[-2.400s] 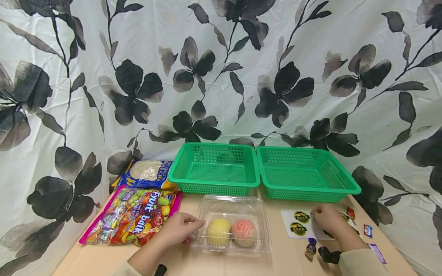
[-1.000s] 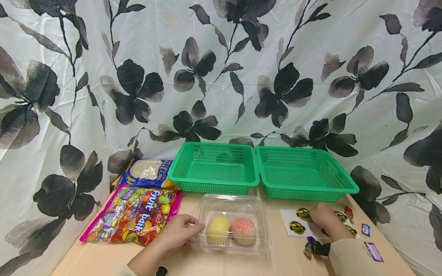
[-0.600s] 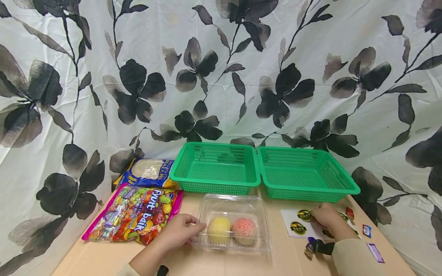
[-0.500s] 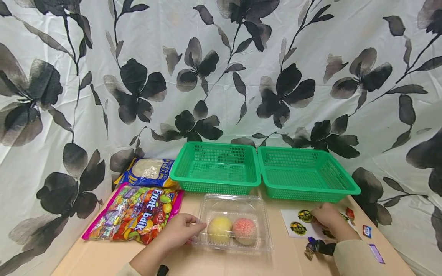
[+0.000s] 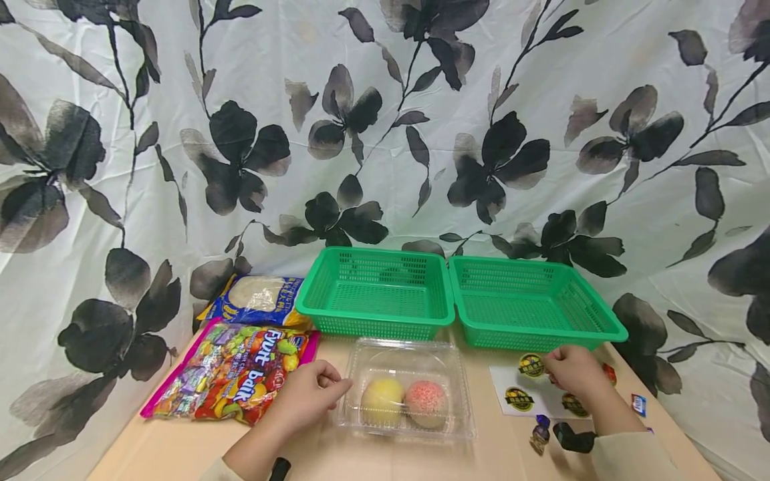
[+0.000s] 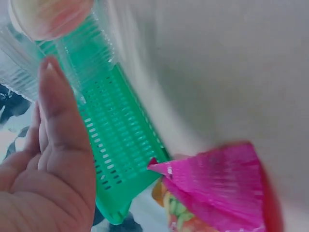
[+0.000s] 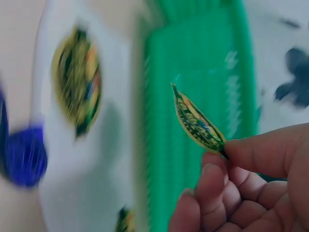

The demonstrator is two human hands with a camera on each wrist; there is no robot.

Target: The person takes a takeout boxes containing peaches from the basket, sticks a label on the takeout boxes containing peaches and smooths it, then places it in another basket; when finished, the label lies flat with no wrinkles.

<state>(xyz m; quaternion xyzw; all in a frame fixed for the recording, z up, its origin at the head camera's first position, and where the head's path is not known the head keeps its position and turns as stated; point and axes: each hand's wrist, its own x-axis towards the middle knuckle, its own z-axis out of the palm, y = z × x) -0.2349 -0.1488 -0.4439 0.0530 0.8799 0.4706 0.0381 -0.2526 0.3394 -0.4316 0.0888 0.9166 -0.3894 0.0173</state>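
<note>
A light wooden table [image 5: 180, 447] carries everything, and the clear clamshell box [image 5: 406, 391] near its front middle serves as the landmark. Behind the box, 2 green baskets [image 5: 375, 294] [image 5: 532, 304] stand side by side, touching, against the draped cloth. Left of the box lies a pink candy bag [image 5: 231, 374], and behind that bag a blue packet [image 5: 259, 300]. Right of the box lies a white sticker sheet [image 5: 529, 397] with round labels on it. Beyond and in front of the sheet lie a few small loose pieces [image 5: 540, 433], possibly stickers or wrapped sweets; they are too small to tell.
</note>
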